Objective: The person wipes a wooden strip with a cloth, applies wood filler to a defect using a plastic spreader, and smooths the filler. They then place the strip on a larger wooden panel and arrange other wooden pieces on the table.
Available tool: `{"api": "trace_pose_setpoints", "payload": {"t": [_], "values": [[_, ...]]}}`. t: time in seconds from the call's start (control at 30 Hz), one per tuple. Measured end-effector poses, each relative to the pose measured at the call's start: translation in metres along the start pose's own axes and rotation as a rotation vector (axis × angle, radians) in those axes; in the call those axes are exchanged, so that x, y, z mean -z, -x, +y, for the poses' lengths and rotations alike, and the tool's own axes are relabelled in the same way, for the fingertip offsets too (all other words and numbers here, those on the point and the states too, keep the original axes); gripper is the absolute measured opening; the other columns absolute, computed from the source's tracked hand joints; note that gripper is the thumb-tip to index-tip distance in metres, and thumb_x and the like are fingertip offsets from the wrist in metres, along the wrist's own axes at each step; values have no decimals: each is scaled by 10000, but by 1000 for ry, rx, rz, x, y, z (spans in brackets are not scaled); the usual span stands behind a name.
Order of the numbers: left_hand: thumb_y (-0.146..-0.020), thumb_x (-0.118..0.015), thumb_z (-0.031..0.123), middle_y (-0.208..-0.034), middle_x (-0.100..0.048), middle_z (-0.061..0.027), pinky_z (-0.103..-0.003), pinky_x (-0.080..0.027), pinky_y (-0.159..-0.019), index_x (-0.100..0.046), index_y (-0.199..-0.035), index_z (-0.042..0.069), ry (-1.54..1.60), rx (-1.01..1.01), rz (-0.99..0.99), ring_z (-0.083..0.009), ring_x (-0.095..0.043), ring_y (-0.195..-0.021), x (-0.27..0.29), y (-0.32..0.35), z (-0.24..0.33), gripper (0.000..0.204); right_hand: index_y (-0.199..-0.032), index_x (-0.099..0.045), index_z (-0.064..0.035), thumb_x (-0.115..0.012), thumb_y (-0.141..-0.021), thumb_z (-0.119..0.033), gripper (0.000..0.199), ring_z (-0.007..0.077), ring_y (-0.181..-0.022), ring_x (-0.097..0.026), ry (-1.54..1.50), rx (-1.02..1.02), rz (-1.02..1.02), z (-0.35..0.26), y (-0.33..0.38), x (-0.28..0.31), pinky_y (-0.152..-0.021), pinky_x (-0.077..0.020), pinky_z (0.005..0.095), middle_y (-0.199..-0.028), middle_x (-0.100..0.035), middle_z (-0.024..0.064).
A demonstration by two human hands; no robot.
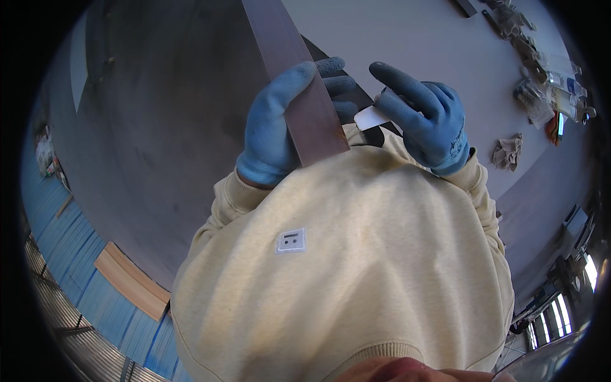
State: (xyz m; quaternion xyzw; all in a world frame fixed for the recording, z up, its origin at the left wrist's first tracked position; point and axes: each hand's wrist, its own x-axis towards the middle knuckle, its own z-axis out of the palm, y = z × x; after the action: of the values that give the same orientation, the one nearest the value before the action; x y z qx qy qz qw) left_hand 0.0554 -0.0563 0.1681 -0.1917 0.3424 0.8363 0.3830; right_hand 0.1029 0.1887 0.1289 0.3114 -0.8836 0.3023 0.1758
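Brown metal strip (pixel 299 83) held up before the chest, above the grey bench (pixel 414 38).
Left hand (pixel 280 121) has its grip wrapped round the strip's near end; right hand (pixel 423 114) pinches a small white piece (pixel 370 118) beside it. Strip looks stiff, thin, sharp-edged: best held by its flat faces.

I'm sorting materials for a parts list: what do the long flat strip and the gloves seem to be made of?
The flat strip looks like metal, dull brownish-grey with a soft sheen and a rust-coloured spot at its lower corner. The gloves on the left hand and right hand look like blue knit fabric with a matte, grainy coating, probably rubber-like.
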Motion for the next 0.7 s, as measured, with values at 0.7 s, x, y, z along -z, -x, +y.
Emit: {"api": "trace_pose_setpoints", "payload": {"t": [0.7], "values": [[-1032, -612, 355, -1247, -647, -248, -496, -637, -891, -527, -1351, 1, 80, -12, -59, -363, -725, -1063, 14, 1, -3, 484, -1219, -758, -172, -797, -782, -121, 442, 180, -785, -677, 86, 76, -144, -19, -33, 4, -674, -531, 307, -1388, -670, 140]]}}
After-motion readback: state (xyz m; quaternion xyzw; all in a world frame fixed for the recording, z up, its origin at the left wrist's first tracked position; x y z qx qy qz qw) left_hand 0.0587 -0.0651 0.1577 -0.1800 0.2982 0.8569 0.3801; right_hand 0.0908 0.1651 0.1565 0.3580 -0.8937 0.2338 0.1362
